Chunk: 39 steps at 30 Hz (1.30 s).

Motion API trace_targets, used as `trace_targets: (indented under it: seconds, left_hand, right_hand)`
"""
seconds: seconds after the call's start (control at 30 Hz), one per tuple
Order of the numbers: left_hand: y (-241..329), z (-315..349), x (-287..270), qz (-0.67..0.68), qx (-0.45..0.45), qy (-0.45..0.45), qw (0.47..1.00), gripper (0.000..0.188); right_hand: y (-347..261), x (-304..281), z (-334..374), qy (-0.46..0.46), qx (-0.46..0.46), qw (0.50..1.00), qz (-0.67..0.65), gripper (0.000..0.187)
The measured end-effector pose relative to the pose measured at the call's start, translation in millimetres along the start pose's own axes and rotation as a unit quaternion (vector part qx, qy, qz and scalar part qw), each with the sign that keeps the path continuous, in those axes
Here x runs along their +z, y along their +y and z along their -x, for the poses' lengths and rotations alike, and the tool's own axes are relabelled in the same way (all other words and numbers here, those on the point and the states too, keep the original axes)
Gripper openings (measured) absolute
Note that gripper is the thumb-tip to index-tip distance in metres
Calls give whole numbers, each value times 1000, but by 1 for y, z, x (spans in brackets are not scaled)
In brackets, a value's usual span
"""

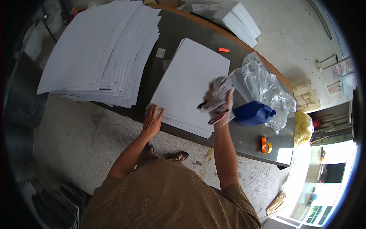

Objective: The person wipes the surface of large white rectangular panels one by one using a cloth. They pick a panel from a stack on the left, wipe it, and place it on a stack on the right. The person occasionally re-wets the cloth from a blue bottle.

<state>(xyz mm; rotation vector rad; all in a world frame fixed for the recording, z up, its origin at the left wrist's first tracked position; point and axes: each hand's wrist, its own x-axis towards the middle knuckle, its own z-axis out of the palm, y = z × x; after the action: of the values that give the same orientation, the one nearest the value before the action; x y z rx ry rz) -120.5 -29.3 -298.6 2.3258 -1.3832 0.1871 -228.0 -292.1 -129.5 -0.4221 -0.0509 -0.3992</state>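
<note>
A stack of white sheets (190, 80) lies on the dark table in front of me. At its near left corner my left hand (153, 121) rests with fingers stretched onto the edge of the sheets. My right hand (225, 110) holds a crumpled grey-white rag (221, 89) with a dark red part, over the right side of the stack. Motion blurs the rag and partly hides those fingers. Just right of this hand a blue plastic jug (253, 113) lies on its side, its cap pointing right.
A larger pile of white sheets (87, 49) covers the table's left end. Clear plastic wrapping (263, 84) lies behind the jug. An orange tape dispenser (265, 145) sits near the right front edge, and a small orange cutter (224, 49) near the far edge. White blocks (240, 24) stand beyond the table.
</note>
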Motion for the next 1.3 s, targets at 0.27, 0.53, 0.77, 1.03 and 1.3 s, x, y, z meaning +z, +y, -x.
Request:
trace_targets:
  seconds: [0.27,0.53,0.77,1.03,1.3]
  left_hand:
    - [-29,20,24,4,59,47,997,46]
    - [-28,22,13,65,39,34,997,47]
    - [-31,15,20,105,42,21,993,56]
    - [-32,19,41,78,27,26,996,63]
    - [-21,22,37,82,-13,55,995,53]
  right_hand:
    - [76,-20,-44,219,74,810,539,50]
    - [178,-89,-47,-185,-121,399,890,56]
    - [176,-103,-45,-185,-110,336,917,56]
    - [113,-160,-200,-153,-112,343,920,51]
    - [0,-271,-418,-24,-148,267,952,40]
